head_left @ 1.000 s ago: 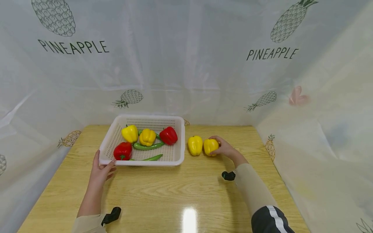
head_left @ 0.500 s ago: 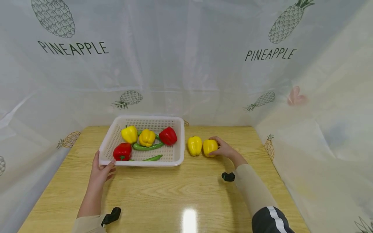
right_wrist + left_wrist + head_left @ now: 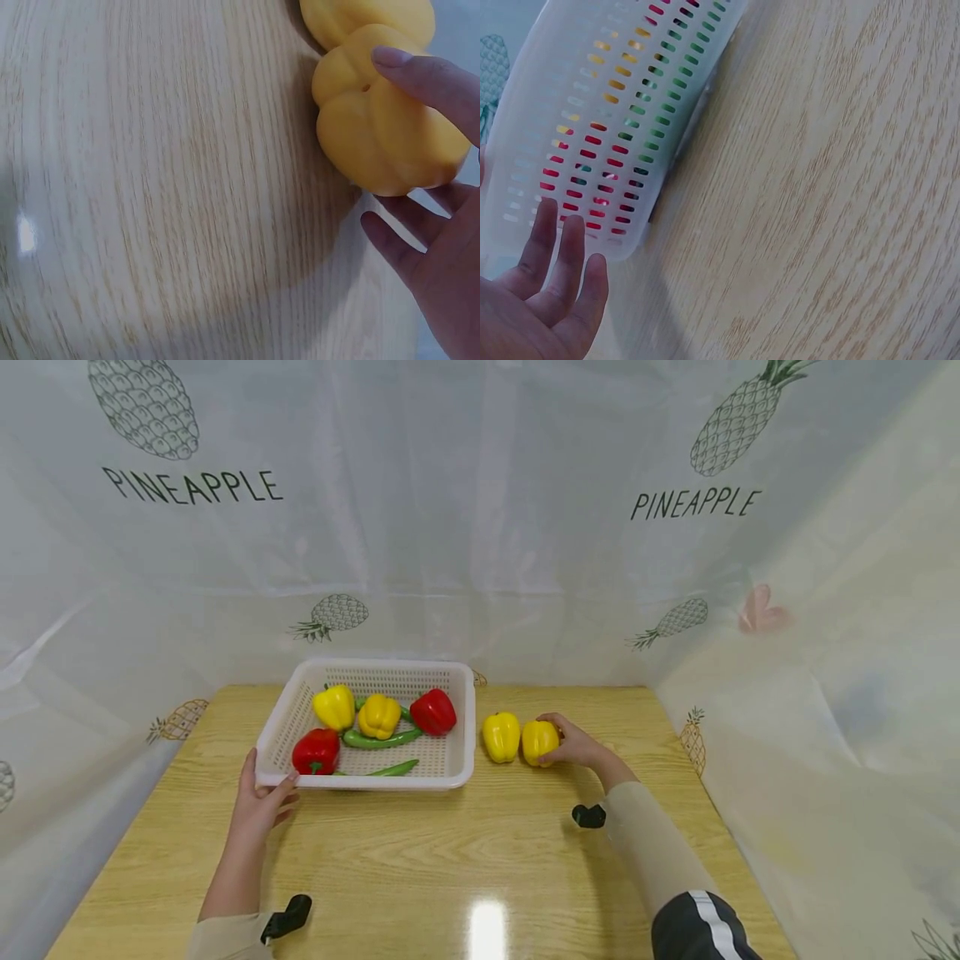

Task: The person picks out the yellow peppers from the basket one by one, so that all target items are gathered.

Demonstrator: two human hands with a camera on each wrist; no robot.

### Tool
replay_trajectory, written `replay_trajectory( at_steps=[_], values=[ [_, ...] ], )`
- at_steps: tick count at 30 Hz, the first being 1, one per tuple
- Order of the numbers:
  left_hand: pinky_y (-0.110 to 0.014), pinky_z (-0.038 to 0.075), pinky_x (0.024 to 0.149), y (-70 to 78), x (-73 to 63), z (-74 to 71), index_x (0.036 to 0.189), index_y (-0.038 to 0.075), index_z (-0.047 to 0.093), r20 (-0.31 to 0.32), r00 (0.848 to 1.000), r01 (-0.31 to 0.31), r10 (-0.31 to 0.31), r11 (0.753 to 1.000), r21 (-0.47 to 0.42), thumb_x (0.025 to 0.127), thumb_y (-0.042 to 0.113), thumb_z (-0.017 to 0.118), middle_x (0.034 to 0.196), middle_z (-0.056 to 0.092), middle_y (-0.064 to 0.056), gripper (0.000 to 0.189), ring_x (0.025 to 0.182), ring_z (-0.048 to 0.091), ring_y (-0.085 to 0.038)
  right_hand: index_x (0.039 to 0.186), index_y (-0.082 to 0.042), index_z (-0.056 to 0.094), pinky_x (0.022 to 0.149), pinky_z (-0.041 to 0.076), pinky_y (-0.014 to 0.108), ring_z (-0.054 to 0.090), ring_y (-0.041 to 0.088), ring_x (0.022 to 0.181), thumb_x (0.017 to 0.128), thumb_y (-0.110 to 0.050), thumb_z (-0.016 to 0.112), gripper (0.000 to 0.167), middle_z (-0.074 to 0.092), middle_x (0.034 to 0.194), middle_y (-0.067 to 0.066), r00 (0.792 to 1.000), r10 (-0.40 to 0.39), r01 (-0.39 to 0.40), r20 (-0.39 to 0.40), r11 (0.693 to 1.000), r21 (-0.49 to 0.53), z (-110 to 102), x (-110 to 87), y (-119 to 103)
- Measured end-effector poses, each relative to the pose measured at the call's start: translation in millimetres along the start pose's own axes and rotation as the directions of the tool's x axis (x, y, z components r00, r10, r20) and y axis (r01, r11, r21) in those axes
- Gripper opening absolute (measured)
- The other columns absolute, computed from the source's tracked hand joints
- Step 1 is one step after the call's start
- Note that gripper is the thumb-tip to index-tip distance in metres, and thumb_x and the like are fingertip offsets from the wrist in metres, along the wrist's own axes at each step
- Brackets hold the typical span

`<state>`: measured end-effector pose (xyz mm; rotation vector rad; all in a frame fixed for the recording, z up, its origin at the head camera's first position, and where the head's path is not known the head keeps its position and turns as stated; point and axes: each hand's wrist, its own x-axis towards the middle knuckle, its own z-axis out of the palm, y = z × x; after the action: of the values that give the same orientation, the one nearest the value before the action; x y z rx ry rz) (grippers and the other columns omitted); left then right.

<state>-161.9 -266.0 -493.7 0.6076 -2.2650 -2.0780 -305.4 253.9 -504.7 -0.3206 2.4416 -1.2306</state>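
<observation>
A white plastic basket (image 3: 450, 780) stands at the back left of the table, with yellow and red bell peppers and several long green chili peppers inside. My left hand (image 3: 257, 806) holds its near left corner, thumb at the front rim. In the left wrist view, three fingers (image 3: 571, 247) lie loosely at the outer wall. Right of the basket, my right hand (image 3: 576, 746) grips a yellow bell pepper (image 3: 375, 127), its thumb on one side and fingers on the other. That pepper sits on the table beside another yellow bell pepper (image 3: 501, 737), very close or touching.
The wooden table (image 3: 420, 860) reaches back to a pineapple-print curtain (image 3: 495, 543) that hangs behind and at both sides. One red bell pepper (image 3: 316, 752) lies near the basket's front left corner, another red bell pepper (image 3: 433, 712) at its right.
The gripped yellow bell pepper has shifted very slightly left, nearer the other one, with my right hand. My left hand stays at the basket corner.
</observation>
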Motion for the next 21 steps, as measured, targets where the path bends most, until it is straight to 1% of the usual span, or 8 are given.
replay_trajectory(
  at_steps=[6,9,12,14,16,19,21],
  values=[
    [-0.031,0.052,0.074,0.8,-0.5,1.8,0.156,0.031,-0.010,-0.003,1.000,0.020,-0.020,1.000,0.011,0.095,0.032,0.064,0.080,0.061,0.023,0.096,0.079,0.067,-0.011,0.144,-0.013,0.037,0.101,0.037,0.053,0.046,0.035,0.121,0.078,-0.013,0.083,0.080,0.041,0.141,0.018,1.000,0.005,-0.005,0.012,1.000,-0.030,-4,-2.0,0],
    [-0.031,0.052,0.075,0.8,-1.1,2.3,0.156,0.032,-0.010,0.002,1.000,0.027,-0.027,1.000,0.007,0.095,0.031,0.064,0.081,0.060,0.024,0.096,0.079,0.067,-0.010,0.145,-0.014,0.036,0.102,0.036,0.054,0.045,0.035,0.122,0.078,-0.013,0.083,0.081,0.040,0.142,0.018,1.000,0.015,-0.014,0.016,0.999,-0.042,-5,-3.4,0],
    [-0.031,0.052,0.076,0.5,-1.6,2.8,0.156,0.031,-0.011,0.005,1.000,0.028,-0.028,1.000,0.007,0.096,0.030,0.063,0.081,0.060,0.024,0.095,0.079,0.067,-0.010,0.147,-0.012,0.035,0.103,0.036,0.054,0.045,0.036,0.123,0.078,-0.012,0.082,0.084,0.039,0.143,0.019,1.000,0.008,-0.007,0.025,0.998,-0.057,-6,-3.6,0],
    [-0.031,0.052,0.075,0.3,-1.7,3.1,0.156,0.031,-0.011,0.003,1.000,0.029,-0.029,1.000,0.009,0.096,0.030,0.063,0.081,0.060,0.024,0.095,0.079,0.067,-0.010,0.148,-0.011,0.034,0.103,0.036,0.054,0.043,0.036,0.125,0.078,-0.012,0.082,0.085,0.039,0.144,0.019,0.999,-0.016,0.019,0.029,0.996,-0.085,-6,-2.3,-1],
    [-0.030,0.052,0.074,0.2,-2.0,3.0,0.156,0.031,-0.011,0.001,1.000,0.029,-0.029,1.000,0.012,0.096,0.030,0.063,0.080,0.060,0.023,0.095,0.078,0.067,-0.010,0.149,-0.008,0.034,0.104,0.034,0.055,0.040,0.038,0.129,0.078,-0.012,0.082,0.085,0.037,0.145,0.020,0.998,-0.057,0.061,0.031,0.991,-0.121,-8,-1.2,-5],
    [-0.030,0.053,0.072,0.5,-2.4,2.2,0.156,0.031,-0.012,-0.002,1.000,0.027,-0.027,1.000,0.016,0.096,0.031,0.063,0.079,0.060,0.023,0.096,0.076,0.067,-0.009,0.148,-0.007,0.037,0.106,0.030,0.059,0.031,0.041,0.135,0.078,-0.012,0.082,0.083,0.035,0.148,0.019,0.993,-0.117,0.117,0.015,0.979,-0.168,-9,-0.1,-18],
    [-0.029,0.053,0.071,0.2,-2.7,0.5,0.155,0.031,-0.013,0.003,1.000,0.029,-0.029,0.999,0.017,0.096,0.031,0.063,0.079,0.061,0.022,0.097,0.075,0.067,-0.008,0.148,-0.008,0.038,0.107,0.026,0.061,0.027,0.041,0.138,0.079,-0.012,0.081,0.081,0.033,0.150,0.018,0.990,-0.140,0.139,0.008,0.973,-0.185,-8,-0.5,-29]
  ],
)
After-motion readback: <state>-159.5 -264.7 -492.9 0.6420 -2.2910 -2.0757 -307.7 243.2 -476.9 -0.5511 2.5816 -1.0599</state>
